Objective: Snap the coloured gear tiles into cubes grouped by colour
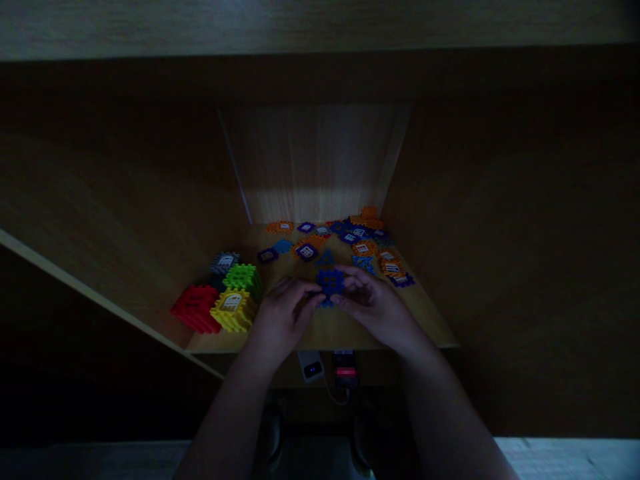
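Between my two hands, above the front of the wooden shelf, is a dark blue interlocking building tile [331, 283] with toothed edges and square holes. My left hand [287, 313] pinches its left edge between thumb and fingers. On the other side, my right hand [373, 303] grips the right edge the same way. Left of my left hand stand sorted stacks of similar tiles: a red stack [197, 309], a yellow stack [233, 310] with a white window on top, a green stack [243, 279] and a dark grey stack [225, 263].
Loose orange tiles [391, 263], purple tiles [306, 251] and light blue tiles [283, 246] lie scattered toward the back and right. Wooden panels [325, 160] enclose the shelf. Below its front edge sit a white device [311, 366] and a phone-like device [345, 370] with a cable.
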`<control>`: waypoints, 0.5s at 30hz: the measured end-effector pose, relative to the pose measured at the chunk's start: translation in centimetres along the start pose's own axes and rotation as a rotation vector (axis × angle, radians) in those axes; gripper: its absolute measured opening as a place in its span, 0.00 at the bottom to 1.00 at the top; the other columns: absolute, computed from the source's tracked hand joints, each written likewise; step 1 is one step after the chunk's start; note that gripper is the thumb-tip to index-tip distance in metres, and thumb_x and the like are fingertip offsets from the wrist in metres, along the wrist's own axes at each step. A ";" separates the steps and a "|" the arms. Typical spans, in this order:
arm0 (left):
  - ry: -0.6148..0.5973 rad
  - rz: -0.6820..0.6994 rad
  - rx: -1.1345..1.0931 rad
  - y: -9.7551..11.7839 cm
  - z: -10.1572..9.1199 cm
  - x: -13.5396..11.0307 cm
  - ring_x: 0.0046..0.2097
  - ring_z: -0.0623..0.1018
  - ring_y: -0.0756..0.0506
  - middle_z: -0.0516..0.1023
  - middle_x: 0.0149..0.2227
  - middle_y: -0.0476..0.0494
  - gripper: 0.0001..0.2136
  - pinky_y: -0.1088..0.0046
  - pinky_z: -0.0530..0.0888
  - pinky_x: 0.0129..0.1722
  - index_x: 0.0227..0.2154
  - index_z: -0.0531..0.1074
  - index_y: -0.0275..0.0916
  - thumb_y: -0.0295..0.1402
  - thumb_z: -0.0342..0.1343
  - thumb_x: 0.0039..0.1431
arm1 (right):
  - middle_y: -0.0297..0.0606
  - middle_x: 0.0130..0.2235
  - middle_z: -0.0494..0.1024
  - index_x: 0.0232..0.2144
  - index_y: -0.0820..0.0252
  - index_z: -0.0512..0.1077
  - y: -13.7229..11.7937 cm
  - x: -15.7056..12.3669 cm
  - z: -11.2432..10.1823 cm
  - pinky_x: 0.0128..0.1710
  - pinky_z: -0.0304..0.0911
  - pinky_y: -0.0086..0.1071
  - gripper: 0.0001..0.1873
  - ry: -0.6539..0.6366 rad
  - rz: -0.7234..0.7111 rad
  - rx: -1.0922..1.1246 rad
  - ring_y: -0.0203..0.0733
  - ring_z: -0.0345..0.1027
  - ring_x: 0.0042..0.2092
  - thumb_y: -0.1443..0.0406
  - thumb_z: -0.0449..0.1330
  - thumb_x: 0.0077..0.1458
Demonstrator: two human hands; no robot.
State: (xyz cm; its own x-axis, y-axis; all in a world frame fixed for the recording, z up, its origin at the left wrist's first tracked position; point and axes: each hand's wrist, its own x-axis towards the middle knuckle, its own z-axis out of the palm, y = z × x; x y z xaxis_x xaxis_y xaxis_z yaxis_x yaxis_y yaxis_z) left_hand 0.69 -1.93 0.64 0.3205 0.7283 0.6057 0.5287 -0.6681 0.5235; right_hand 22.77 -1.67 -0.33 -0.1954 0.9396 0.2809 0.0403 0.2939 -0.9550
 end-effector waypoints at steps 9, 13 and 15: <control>-0.034 -0.089 0.047 0.2 0.1 0.2 0.44 0.81 0.43 0.81 0.40 0.46 0.04 0.65 0.75 0.47 0.40 0.74 0.42 0.34 0.57 0.74 | 0.51 0.55 0.82 0.59 0.58 0.76 0.2 1.1 -2.3 0.61 0.69 0.54 0.24 0.278 -0.114 -0.939 0.61 0.75 0.57 0.58 0.67 0.64; -0.110 -0.081 0.089 0.2 0.2 0.2 0.44 0.81 0.42 0.81 0.39 0.45 0.07 0.64 0.74 0.45 0.37 0.73 0.42 0.33 0.56 0.74 | 0.55 0.58 0.80 0.60 0.62 0.76 -0.5 3.6 -2.4 0.63 0.66 0.51 0.24 0.139 -0.018 -1.207 0.62 0.74 0.60 0.57 0.65 0.66; -0.116 -0.076 0.089 0.2 0.3 0.2 0.42 0.80 0.42 0.81 0.38 0.45 0.08 0.65 0.73 0.44 0.36 0.73 0.42 0.33 0.56 0.75 | 0.56 0.61 0.79 0.62 0.62 0.75 -1.2 5.6 -2.6 0.65 0.65 0.47 0.27 0.022 0.038 -1.291 0.60 0.72 0.63 0.54 0.63 0.68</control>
State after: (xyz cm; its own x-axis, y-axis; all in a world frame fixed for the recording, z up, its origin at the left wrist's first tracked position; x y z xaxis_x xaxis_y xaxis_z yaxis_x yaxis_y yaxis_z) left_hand 1.04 -1.90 0.68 0.3624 0.7926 0.4903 0.6212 -0.5976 0.5070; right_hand 24.16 3.72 2.60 -0.1578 0.9502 0.2687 0.9601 0.2112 -0.1834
